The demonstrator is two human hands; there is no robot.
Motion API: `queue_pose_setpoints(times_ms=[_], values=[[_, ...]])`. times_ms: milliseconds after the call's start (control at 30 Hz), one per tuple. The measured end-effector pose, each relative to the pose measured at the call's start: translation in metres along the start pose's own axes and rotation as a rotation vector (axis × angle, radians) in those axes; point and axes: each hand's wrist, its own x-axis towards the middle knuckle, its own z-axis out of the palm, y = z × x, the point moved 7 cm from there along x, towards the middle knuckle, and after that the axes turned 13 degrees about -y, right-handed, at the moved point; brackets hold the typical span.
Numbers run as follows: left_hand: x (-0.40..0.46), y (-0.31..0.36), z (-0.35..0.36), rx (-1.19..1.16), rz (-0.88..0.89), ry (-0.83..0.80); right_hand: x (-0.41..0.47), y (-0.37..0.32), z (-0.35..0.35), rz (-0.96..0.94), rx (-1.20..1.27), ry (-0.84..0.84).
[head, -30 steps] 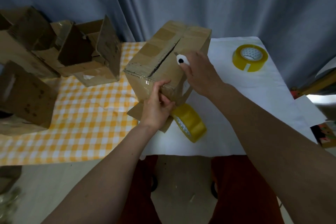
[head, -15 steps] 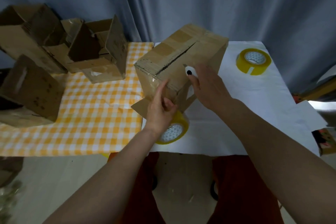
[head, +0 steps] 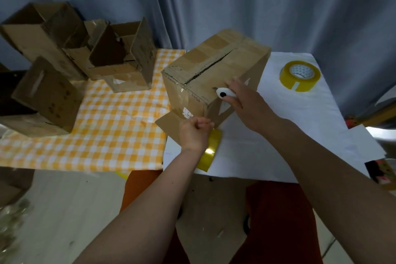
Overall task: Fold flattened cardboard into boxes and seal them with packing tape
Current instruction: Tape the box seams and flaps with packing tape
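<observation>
right hand [head: 244, 100] gripping white cutter [head: 225, 93] against box [head: 214, 75] side, left hand [head: 192, 133] pinching tape roll [head: 211, 149] just below its curled fingers

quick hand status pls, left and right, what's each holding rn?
Left hand: fingers curled, gripping the yellow tape roll below the box.
Right hand: gripping the white cutter against the box side.
</observation>
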Motion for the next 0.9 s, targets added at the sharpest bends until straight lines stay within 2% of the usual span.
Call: queue_pose_setpoints(times_ms=[100, 233, 467, 600, 733, 800, 900], values=[[0.003, -0.003, 0.002, 0.092, -0.034, -0.023, 0.011, -0.002, 0.005, 0.040, -0.016, -0.042], [-0.011, -0.006, 0.007, -0.039, -0.052, 0.014, 0.017, -0.005, 0.002, 0.026, 0.001, -0.015], [-0.020, -0.003, 0.022, -0.067, 0.012, 0.093, 0.013, -0.008, -0.002, 0.021, -0.010, 0.021], [-0.022, -0.006, 0.023, -0.123, -0.042, 0.128, 0.007, -0.008, -0.010, -0.053, -0.018, 0.107], [-0.018, -0.010, 0.023, -0.222, -0.126, 0.069, -0.017, -0.018, -0.013, -0.222, -0.234, 0.215], [-0.017, -0.011, 0.022, -0.238, -0.139, 0.047, -0.031, -0.021, -0.003, -0.301, -0.393, 0.186], [-0.017, -0.012, 0.023, -0.271, -0.155, 0.019, -0.035, -0.012, 0.011, -0.291, -0.493, 0.116]])
